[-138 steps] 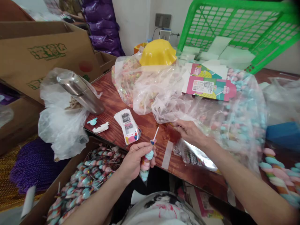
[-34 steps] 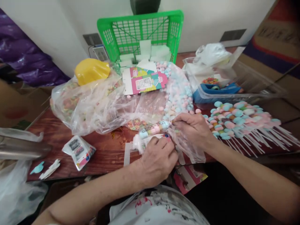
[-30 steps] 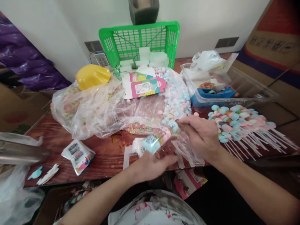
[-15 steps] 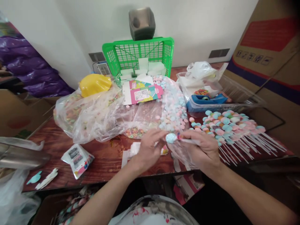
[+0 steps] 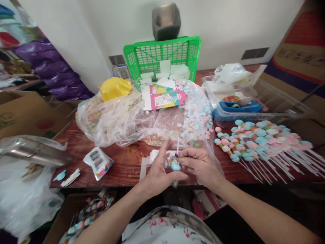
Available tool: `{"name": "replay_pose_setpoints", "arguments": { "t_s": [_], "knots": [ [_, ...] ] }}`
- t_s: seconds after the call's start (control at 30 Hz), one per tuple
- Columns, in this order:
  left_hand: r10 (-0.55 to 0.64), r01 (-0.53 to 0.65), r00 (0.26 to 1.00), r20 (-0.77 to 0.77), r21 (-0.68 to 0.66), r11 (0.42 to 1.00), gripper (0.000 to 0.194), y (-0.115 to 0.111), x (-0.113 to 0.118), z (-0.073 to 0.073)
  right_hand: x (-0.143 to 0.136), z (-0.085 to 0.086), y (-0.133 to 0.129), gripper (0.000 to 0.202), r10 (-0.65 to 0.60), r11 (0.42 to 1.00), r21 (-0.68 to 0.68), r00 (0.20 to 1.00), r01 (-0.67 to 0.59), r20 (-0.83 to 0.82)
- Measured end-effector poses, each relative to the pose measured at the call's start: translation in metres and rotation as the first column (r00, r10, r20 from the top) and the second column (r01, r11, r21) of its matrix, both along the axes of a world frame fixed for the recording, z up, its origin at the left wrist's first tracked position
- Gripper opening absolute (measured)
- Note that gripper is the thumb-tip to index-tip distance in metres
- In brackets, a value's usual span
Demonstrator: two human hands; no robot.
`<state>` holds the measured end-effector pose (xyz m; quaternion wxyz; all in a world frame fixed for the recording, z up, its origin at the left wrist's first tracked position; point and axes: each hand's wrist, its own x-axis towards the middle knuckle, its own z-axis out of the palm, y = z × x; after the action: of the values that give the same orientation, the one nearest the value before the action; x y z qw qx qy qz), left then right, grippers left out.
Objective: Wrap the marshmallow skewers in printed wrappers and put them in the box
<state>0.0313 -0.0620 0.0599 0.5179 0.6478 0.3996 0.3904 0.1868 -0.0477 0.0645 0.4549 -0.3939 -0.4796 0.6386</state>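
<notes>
A pale-blue, marshmallow-like candy on a thin white stick, in clear wrapping [image 5: 175, 166], is held between a person's bare hands just above the near edge of a reddish-brown wooden table [image 5: 124, 171]; the white stick points to twelve o'clock. Clock directions are from this candy. The right hand [image 5: 203, 166], at three o'clock, pinches the candy's neck between thumb and forefinger, at a dark blue and gold tie [image 5: 176, 156]. The left hand [image 5: 161, 171], at nine o'clock, has thumb and fingers spread around the candy; whether it touches the wrapping cannot be told.

Near three o'clock lie rows of unwrapped pink, blue and orange candies on white sticks [image 5: 264, 142]. At one o'clock is a clear plastic bag of round pink and blue candies [image 5: 199, 112]. At twelve, a flattened pink and teal printed carton [image 5: 164, 99] lies before a green plastic lattice crate [image 5: 196, 59]. At eleven is a yellow wavy-edged plastic bowl [image 5: 115, 88]. At nine, a fanned stack of white printed cards [image 5: 99, 162] lies nearer than a silver metal flask [image 5: 35, 152].
</notes>
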Motion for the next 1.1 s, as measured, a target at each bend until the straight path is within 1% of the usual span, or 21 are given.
{"name": "replay_pose_setpoints", "arguments": {
  "t_s": [0.07, 0.1, 0.17, 0.23, 0.27, 0.3, 0.33, 0.37, 0.43, 0.47, 0.5, 0.53, 0.6, 0.67, 0.7, 0.73, 0.8, 0.87, 0.93, 1.0, 1.1],
  "knots": [
    [-0.045, 0.046, 0.999, 0.022, -0.076, 0.996, 0.038, -0.004, -0.013, -0.005, -0.016, -0.002, -0.004, 0.021, 0.071, 0.992, -0.103, 0.995, -0.077, -0.067],
    [-0.039, 0.038, 0.999, -0.006, -0.091, 0.995, 0.024, -0.006, -0.023, -0.005, -0.023, -0.005, -0.007, 0.023, 0.116, 0.986, -0.114, 0.993, -0.118, -0.030],
    [-0.004, -0.009, 0.995, -0.097, -0.139, 0.990, 0.016, -0.016, -0.053, -0.005, -0.030, -0.012, -0.016, 0.022, 0.209, 0.977, -0.013, 0.955, -0.211, 0.212],
    [-0.012, -0.044, 0.973, -0.229, -0.238, 0.970, 0.015, -0.035, -0.100, -0.007, -0.021, -0.020, -0.024, 0.019, 0.151, 0.918, 0.214, 0.795, -0.333, 0.587],
    [-0.056, -0.053, 0.933, -0.356, -0.289, 0.956, 0.013, -0.048, -0.128, -0.010, -0.010, -0.025, -0.027, 0.020, 0.036, 0.856, 0.326, 0.675, -0.401, 0.737],
    [-0.122, -0.065, 0.848, -0.516, -0.330, 0.942, 0.010, -0.062, -0.157, -0.014, 0.005, -0.030, -0.029, 0.021, -0.105, 0.801, 0.400, 0.553, -0.446, 0.826],
    [-0.155, -0.122, 0.709, -0.688, -0.336, 0.934, 0.013, -0.076, -0.185, -0.020, 0.023, -0.034, -0.030, 0.022, -0.202, 0.765, 0.422, 0.440, -0.487, 0.875],
    [-0.153, -0.209, 0.535, -0.831, -0.305, 0.929, 0.020, -0.090, -0.209, -0.026, 0.042, -0.037, -0.031, 0.024, -0.262, 0.746, 0.430, 0.370, -0.508, 0.891],
    [-0.213, -0.317, 0.138, -0.967, -0.246, 0.916, 0.027, -0.107, -0.238, -0.039, 0.080, -0.042, -0.031, 0.026, -0.360, 0.746, 0.473, 0.314, -0.468, 0.879],
    [-0.235, -0.321, 0.042, -0.971, -0.236, 0.917, 0.026, -0.108, -0.239, -0.043, 0.096, -0.042, -0.030, 0.027, -0.374, 0.776, 0.456, 0.265, -0.435, 0.889],
    [-0.225, -0.264, 0.067, -0.972, -0.235, 0.935, 0.023, -0.104, -0.231, -0.045, 0.109, -0.043, -0.028, 0.027, -0.404, 0.803, 0.453, 0.204, -0.387, 0.892],
    [-0.174, -0.171, 0.175, -0.969, -0.204, 0.964, 0.025, -0.094, -0.214, -0.044, 0.119, -0.042, -0.027, 0.026, -0.432, 0.826, 0.449, 0.129, -0.341, 0.893],
    [-0.002, 0.052, 0.387, -0.922, 0.019, 0.998, 0.029, -0.063, -0.158, -0.038, 0.129, -0.040, -0.023, 0.025, -0.466, 0.867, 0.438, -0.071, -0.239, 0.882],
    [0.135, 0.226, 0.498, -0.857, 0.278, 0.934, 0.028, -0.026, -0.091, -0.027, 0.132, -0.037, -0.021, 0.022, -0.441, 0.897, 0.416, -0.256, -0.147, 0.860],
    [0.154, 0.316, 0.505, -0.849, 0.349, 0.882, 0.026, -0.010, -0.059, -0.022, 0.134, -0.035, -0.021, 0.021, -0.415, 0.909, 0.401, -0.314, -0.110, 0.854],
    [0.158, 0.392, 0.469, -0.869, 0.365, 0.845, 0.026, 0.004, -0.032, -0.019, 0.136, -0.032, -0.022, 0.020, -0.387, 0.920, 0.384, -0.348, -0.080, 0.854],
    [0.196, 0.466, 0.327, -0.925, 0.338, 0.818, 0.028, 0.024, 0.006, -0.019, 0.145, -0.028, -0.026, 0.020, -0.345, 0.933, 0.357, -0.366, -0.037, 0.864],
    [0.212, 0.493, 0.212, -0.954, 0.292, 0.820, 0.030, 0.033, 0.021, -0.027, 0.156, -0.026, -0.034, 0.020, -0.313, 0.942, 0.336, -0.368, -0.001, 0.876],
    [0.229, 0.497, 0.180, -0.957, 0.289, 0.818, 0.031, 0.036, 0.020, -0.038, 0.167, -0.027, -0.040, 0.020, -0.268, 0.955, 0.295, -0.367, 0.019, 0.891],
    [0.267, 0.498, 0.231, -0.936, 0.349, 0.794, 0.029, 0.037, 0.011, -0.049, 0.174, -0.031, -0.043, 0.022, -0.210, 0.972, 0.233, -0.370, 0.018, 0.905],
    [0.363, 0.481, 0.402, -0.840, 0.532, 0.697, 0.021, 0.038, -0.003, -0.060, 0.174, -0.037, -0.038, 0.021, -0.136, 0.988, 0.154, -0.381, 0.016, 0.914]
  ]
}}
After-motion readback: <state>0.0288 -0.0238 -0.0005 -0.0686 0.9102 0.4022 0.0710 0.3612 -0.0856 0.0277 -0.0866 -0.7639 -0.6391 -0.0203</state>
